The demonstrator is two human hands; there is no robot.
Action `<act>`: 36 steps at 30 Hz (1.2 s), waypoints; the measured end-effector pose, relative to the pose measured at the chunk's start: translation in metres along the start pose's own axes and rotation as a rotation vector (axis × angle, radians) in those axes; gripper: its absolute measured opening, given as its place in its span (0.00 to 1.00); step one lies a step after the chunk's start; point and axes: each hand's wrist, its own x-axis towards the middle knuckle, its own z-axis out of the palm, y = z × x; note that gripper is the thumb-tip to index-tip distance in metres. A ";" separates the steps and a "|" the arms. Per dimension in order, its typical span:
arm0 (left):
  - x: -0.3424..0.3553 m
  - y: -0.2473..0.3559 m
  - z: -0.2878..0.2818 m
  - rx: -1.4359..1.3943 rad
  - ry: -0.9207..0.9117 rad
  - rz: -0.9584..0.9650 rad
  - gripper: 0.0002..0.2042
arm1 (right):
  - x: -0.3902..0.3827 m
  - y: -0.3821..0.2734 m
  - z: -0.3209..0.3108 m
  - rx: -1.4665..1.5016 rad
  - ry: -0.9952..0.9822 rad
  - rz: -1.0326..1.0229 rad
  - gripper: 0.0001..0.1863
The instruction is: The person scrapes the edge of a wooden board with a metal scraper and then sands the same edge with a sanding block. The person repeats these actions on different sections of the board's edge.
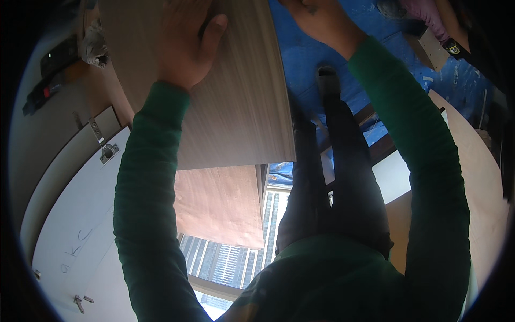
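Observation:
A wood-grain, grey-brown panel (236,112) lies in front of me, its near corner by my legs. My left hand (188,48) rests flat on its face, thumb held apart from the fingers, whose tips run toward the upper edge of the view. Beyond the panel's right edge is my right hand (322,21), above the blue floor covering (306,48). The upper edge of the view cuts off its fingers, so what they hold, if anything, is hidden.
At left stand white boards (80,231) with a metal hinge (109,153) and small metal fittings (79,303). A pinkish wooden board (220,204) sits below the panel, near a window (230,268). Another person's arm (448,21) shows at upper right, beside a wooden block (427,49).

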 end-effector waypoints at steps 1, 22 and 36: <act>-0.001 -0.002 0.001 -0.002 0.009 -0.001 0.27 | -0.015 0.000 0.006 0.011 0.018 -0.077 0.04; -0.004 -0.008 0.007 -0.010 0.049 0.056 0.26 | -0.168 -0.081 -0.008 -0.029 -0.256 0.097 0.13; 0.005 0.013 -0.009 0.169 -0.128 0.161 0.27 | -0.253 -0.118 -0.026 0.021 -0.556 0.117 0.10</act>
